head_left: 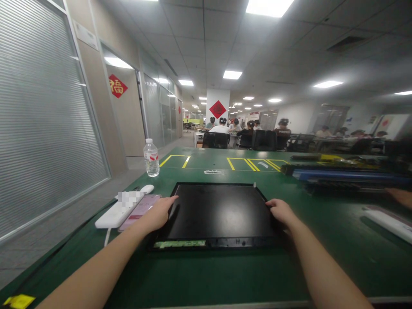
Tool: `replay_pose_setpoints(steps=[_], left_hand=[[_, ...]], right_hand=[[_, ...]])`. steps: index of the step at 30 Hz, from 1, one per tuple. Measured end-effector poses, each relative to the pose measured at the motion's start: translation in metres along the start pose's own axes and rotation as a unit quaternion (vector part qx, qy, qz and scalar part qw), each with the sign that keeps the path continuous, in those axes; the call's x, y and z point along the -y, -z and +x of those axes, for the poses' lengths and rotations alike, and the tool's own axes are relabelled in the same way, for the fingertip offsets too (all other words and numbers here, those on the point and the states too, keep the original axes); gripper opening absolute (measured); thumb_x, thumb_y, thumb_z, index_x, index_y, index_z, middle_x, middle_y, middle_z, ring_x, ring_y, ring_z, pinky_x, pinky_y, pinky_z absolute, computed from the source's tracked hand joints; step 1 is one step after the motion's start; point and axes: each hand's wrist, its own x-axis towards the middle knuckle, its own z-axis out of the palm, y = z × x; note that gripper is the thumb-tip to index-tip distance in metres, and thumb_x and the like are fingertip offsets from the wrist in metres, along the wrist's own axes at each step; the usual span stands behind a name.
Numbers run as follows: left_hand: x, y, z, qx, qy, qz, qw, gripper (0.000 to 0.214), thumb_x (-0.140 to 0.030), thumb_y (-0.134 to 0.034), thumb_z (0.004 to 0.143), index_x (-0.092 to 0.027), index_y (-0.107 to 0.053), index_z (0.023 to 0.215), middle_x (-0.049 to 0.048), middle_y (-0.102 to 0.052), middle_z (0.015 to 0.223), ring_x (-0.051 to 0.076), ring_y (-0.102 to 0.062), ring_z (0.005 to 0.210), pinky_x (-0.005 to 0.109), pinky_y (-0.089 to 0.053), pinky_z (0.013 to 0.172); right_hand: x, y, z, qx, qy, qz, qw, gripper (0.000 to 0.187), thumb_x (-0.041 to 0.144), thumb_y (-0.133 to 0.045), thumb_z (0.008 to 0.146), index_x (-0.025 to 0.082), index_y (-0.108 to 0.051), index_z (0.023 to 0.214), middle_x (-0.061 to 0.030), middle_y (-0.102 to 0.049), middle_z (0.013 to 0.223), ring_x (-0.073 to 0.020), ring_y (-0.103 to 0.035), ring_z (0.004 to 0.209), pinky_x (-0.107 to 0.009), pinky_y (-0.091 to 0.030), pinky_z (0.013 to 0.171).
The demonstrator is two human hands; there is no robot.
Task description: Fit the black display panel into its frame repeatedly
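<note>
A black flat display panel [219, 214] lies in front of me over the green table, its dark screen facing up. A green circuit strip [179, 244] shows along its near edge. My left hand [163, 211] grips the panel's left side, thumb on top of the frame. On the opposite side, my right hand [280, 211] holds the right edge the same way. The fingers under the panel are hidden from view. Whether the panel rests on the table or is slightly raised, I cannot tell.
To the left are a white power strip [111, 216], a pinkish phone [138, 212] and a water bottle [151, 159]. Blurred black and blue long parts [334, 175] lie at the right. Another person's hand [399, 196] reaches in there, near a white object [391, 224]. Yellow tape marks the table's far side.
</note>
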Motion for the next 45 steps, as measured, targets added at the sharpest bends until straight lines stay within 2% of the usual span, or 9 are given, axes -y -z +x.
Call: replay_pose_setpoints(steps=[4,8,16,22,28,34,39,42,45], left_hand=[[0.000,0.003,0.000,-0.002,0.002,-0.010,1.000,0.069,0.005,-0.036,0.083,-0.012,-0.055,0.147,0.0138,-0.061,0.147,0.023,-0.057,0.135,0.031,-0.039,0.113],[-0.005,0.009,-0.002,0.004,0.012,-0.015,1.000,0.068,0.007,-0.039,0.080,-0.018,-0.064,0.138,0.0107,-0.067,0.138,0.023,-0.060,0.130,0.031,-0.043,0.109],[-0.006,0.014,0.000,-0.006,0.024,-0.047,0.999,0.058,0.005,-0.042,0.076,-0.023,-0.073,0.116,0.0077,-0.074,0.123,0.025,-0.066,0.118,0.034,-0.048,0.102],[-0.003,0.005,0.000,-0.031,0.009,-0.061,0.998,0.062,0.001,-0.044,0.073,-0.018,-0.069,0.126,0.0128,-0.062,0.138,0.025,-0.057,0.132,0.037,-0.039,0.114],[0.001,-0.003,0.003,0.011,0.049,-0.033,0.998,0.063,0.000,-0.042,0.080,-0.013,-0.059,0.140,0.0186,-0.057,0.149,0.028,-0.044,0.146,0.043,-0.036,0.118],[-0.005,0.004,0.000,0.027,0.042,-0.065,0.997,0.064,0.001,-0.039,0.081,-0.008,-0.059,0.141,0.0186,-0.059,0.147,0.026,-0.056,0.137,0.036,-0.039,0.115],[-0.006,0.011,-0.003,0.023,0.062,-0.100,0.993,0.060,-0.003,-0.042,0.082,-0.017,-0.063,0.137,0.0108,-0.063,0.145,0.023,-0.058,0.134,0.032,-0.042,0.112],[0.000,0.010,-0.001,0.006,0.074,-0.154,0.985,0.060,-0.003,-0.047,0.076,-0.021,-0.069,0.129,0.0082,-0.069,0.137,0.025,-0.064,0.126,0.033,-0.048,0.105],[0.001,0.009,0.001,-0.028,0.097,-0.228,0.968,0.058,-0.002,-0.051,0.069,-0.021,-0.074,0.119,0.0076,-0.073,0.127,0.027,-0.068,0.118,0.036,-0.053,0.100]], right_hand=[[-0.002,0.001,0.001,0.008,0.004,0.019,1.000,0.038,0.003,-0.062,0.070,0.019,-0.081,0.100,-0.0087,-0.079,0.102,-0.0237,-0.072,0.103,-0.027,-0.051,0.089],[-0.007,-0.001,0.004,0.003,0.004,0.046,0.999,0.034,0.010,-0.072,0.068,0.019,-0.082,0.099,-0.0102,-0.079,0.096,-0.0253,-0.073,0.097,-0.029,-0.053,0.087],[-0.002,0.001,0.000,0.000,0.003,0.038,0.999,0.032,0.011,-0.072,0.069,0.018,-0.081,0.099,-0.0104,-0.078,0.095,-0.0245,-0.072,0.094,-0.028,-0.053,0.083],[0.000,0.004,0.001,-0.002,0.008,0.019,1.000,0.035,0.006,-0.070,0.066,0.020,-0.081,0.096,-0.0091,-0.078,0.096,-0.0243,-0.072,0.094,-0.028,-0.052,0.084],[-0.001,0.003,0.004,0.006,-0.008,0.015,1.000,0.043,-0.001,-0.057,0.069,0.018,-0.079,0.102,-0.0092,-0.078,0.102,-0.0217,-0.072,0.094,-0.025,-0.051,0.084],[-0.001,0.004,0.003,0.000,-0.001,-0.004,1.000,0.040,0.000,-0.059,0.071,0.017,-0.078,0.101,-0.0097,-0.078,0.104,-0.0220,-0.072,0.094,-0.025,-0.051,0.082],[-0.002,0.005,0.003,-0.003,-0.007,0.001,1.000,0.040,0.000,-0.057,0.071,0.017,-0.078,0.101,-0.0105,-0.078,0.105,-0.0228,-0.072,0.094,-0.026,-0.051,0.081],[-0.002,0.005,0.003,-0.003,-0.002,0.000,1.000,0.041,0.000,-0.057,0.070,0.017,-0.078,0.101,-0.0107,-0.077,0.105,-0.0233,-0.072,0.095,-0.027,-0.052,0.083],[-0.003,0.006,0.003,-0.003,0.013,0.006,1.000,0.036,0.005,-0.064,0.069,0.019,-0.079,0.098,-0.0103,-0.078,0.098,-0.0248,-0.072,0.094,-0.028,-0.053,0.083]])
